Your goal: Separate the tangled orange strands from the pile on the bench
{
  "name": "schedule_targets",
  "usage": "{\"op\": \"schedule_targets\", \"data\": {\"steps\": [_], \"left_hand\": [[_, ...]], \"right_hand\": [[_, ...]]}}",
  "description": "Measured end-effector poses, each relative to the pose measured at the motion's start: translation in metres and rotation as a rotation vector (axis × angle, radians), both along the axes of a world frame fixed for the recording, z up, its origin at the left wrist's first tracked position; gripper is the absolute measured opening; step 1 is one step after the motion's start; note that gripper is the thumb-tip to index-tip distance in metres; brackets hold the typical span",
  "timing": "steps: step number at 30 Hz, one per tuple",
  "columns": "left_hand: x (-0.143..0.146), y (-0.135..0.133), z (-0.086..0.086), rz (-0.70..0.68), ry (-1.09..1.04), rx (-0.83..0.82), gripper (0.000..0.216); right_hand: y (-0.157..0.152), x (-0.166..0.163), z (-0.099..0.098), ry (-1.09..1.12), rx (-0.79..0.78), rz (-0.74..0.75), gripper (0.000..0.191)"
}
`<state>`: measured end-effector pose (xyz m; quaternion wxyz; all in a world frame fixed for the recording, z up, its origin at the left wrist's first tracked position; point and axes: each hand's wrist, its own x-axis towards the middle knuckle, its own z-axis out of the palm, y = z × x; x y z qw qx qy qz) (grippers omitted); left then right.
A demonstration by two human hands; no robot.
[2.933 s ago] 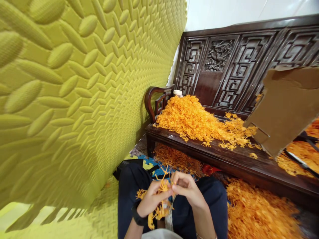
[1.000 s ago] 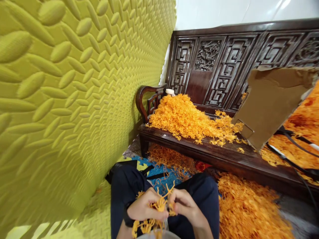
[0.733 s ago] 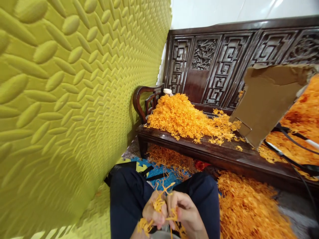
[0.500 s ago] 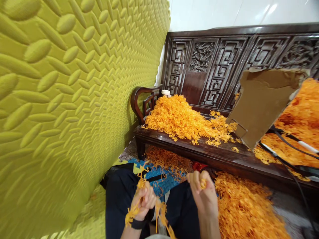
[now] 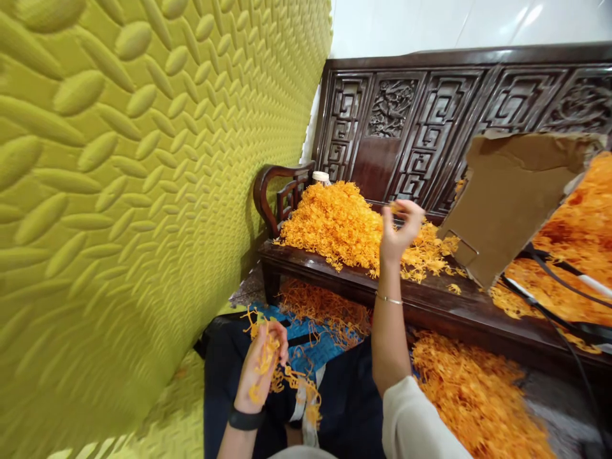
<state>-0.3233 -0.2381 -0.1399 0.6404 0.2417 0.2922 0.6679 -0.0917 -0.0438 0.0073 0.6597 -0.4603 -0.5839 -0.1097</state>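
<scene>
My left hand is cupped in front of my lap, fingers curled round a tangle of orange branched plastic pieces. Some strands stick out above the fingers; others dangle to the right over my legs. Raised above the bench, my right hand has its thumb and fingers bent toward each other. A small orange piece shows between their tips, too small to make out in detail. Behind and left of that hand lies a heap of similar orange pieces on the bench seat.
The dark wooden bench has a carved back. A cardboard sheet leans on it, with another orange pile and black cables behind. More orange strands cover the floor. A yellow textured mat stands at left.
My right hand has gone from above my knee up and forward to over the bench heap. My left hand has loosened somewhat and turned, still with orange pieces in it.
</scene>
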Motion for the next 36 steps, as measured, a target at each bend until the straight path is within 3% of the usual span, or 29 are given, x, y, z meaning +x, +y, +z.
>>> {"op": "schedule_targets", "data": {"steps": [2, 5, 9, 11, 14, 19, 28, 36], "left_hand": [[0.0, -0.001, 0.003, 0.016, -0.008, 0.028, 0.045], [0.001, -0.004, 0.007, 0.026, 0.006, 0.053, 0.052], [0.005, -0.006, 0.009, 0.065, 0.094, 0.066, 0.053], [0.007, -0.008, 0.008, 0.086, 0.152, 0.076, 0.054], [0.012, -0.011, 0.006, 0.144, 0.286, 0.03, 0.055], [0.021, -0.014, -0.001, 0.313, 0.542, 0.012, 0.05], [0.028, -0.017, 0.01, 0.253, 0.632, 0.044, 0.021], [0.031, -0.017, 0.012, 0.191, 0.654, 0.057, 0.021]], "right_hand": [[0.009, -0.001, -0.013, -0.111, -0.126, 0.085, 0.057], [-0.016, -0.015, -0.052, -0.15, -0.266, 0.297, 0.071], [-0.094, -0.043, -0.101, 0.038, -0.447, 0.767, 0.032], [-0.13, -0.057, -0.113, 0.07, -0.523, 0.942, 0.018], [-0.168, -0.074, -0.119, 0.058, -0.629, 1.08, 0.013], [-0.189, -0.089, -0.125, 0.06, -0.694, 1.026, 0.019], [-0.187, -0.067, -0.126, 0.074, -0.638, 0.853, 0.013], [-0.187, -0.063, -0.129, 0.142, -0.721, 0.84, 0.01]]}}
